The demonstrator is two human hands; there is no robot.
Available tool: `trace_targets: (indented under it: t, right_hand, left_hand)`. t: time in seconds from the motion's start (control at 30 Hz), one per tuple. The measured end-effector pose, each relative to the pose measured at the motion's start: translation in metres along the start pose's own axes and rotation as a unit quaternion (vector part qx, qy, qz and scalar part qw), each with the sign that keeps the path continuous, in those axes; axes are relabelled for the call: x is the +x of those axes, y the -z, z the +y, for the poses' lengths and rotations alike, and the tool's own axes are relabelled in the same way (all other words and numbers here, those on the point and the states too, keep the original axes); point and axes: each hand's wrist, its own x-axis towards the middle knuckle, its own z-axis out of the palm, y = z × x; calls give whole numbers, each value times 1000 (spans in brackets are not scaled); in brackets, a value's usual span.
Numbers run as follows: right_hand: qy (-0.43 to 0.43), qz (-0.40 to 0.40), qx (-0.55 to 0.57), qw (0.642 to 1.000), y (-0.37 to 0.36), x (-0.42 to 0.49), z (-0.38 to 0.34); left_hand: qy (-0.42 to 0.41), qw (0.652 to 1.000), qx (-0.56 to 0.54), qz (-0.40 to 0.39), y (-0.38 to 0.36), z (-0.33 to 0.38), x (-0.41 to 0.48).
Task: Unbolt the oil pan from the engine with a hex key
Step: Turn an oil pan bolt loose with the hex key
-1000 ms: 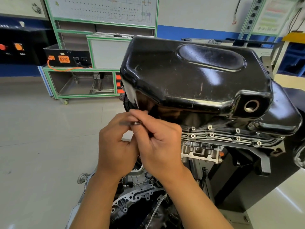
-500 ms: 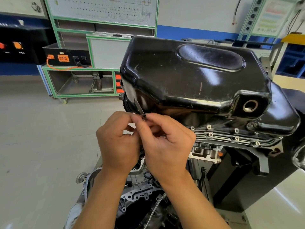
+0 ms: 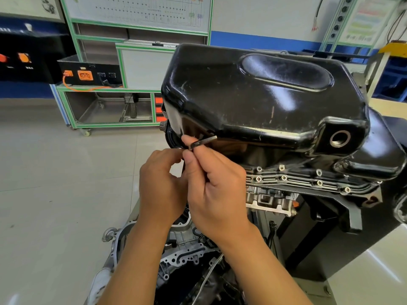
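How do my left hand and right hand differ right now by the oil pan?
The right hand pinches the hex key between thumb and forefinger; the left hand curls its fingers beside it, and whether it holds the key is hidden. The right hand reaches higher, in front of the lower edge of the oil pan; the left hand sits lower. Both show their backs to the camera, close together.

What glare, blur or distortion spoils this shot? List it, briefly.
Head view: bright glare streaks the oil pan top; the hex key in the right hand is slightly blurred; the green frame uprights lean from wide-angle distortion; the floor shines at lower right.
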Motion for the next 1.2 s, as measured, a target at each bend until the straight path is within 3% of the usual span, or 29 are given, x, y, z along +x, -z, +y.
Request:
trace_targets:
  t: [0.2, 0.33, 0.47, 0.63, 0.87, 1.1, 1.2]
  right_hand:
    - [10, 22, 37, 999, 5, 1, 3]
    - [11, -10, 49, 999, 4, 2, 3]
    - [-2, -45, 46, 998, -1, 1, 4]
    - [-20, -80, 13, 997, 0, 1, 1]
    - [9, 11, 18, 1000, 5, 5, -2]
    - [-5, -4, 4, 1000, 3, 3, -3]
    - [-9, -9, 7, 1000, 5, 2, -5]
  left_hand:
    - [-16, 999, -18, 28, 2, 3, -4]
    - [-65, 995, -73, 3, 8, 2, -2]
    - [-53, 996, -64, -26, 11, -4, -2]
    - [-51, 998, -46, 7, 10, -2, -1]
    - [-62, 995, -63, 46, -2, 3, -1]
    - [-10, 1000, 7, 17, -5, -3, -4]
    - [9, 999, -22, 28, -5, 3, -3]
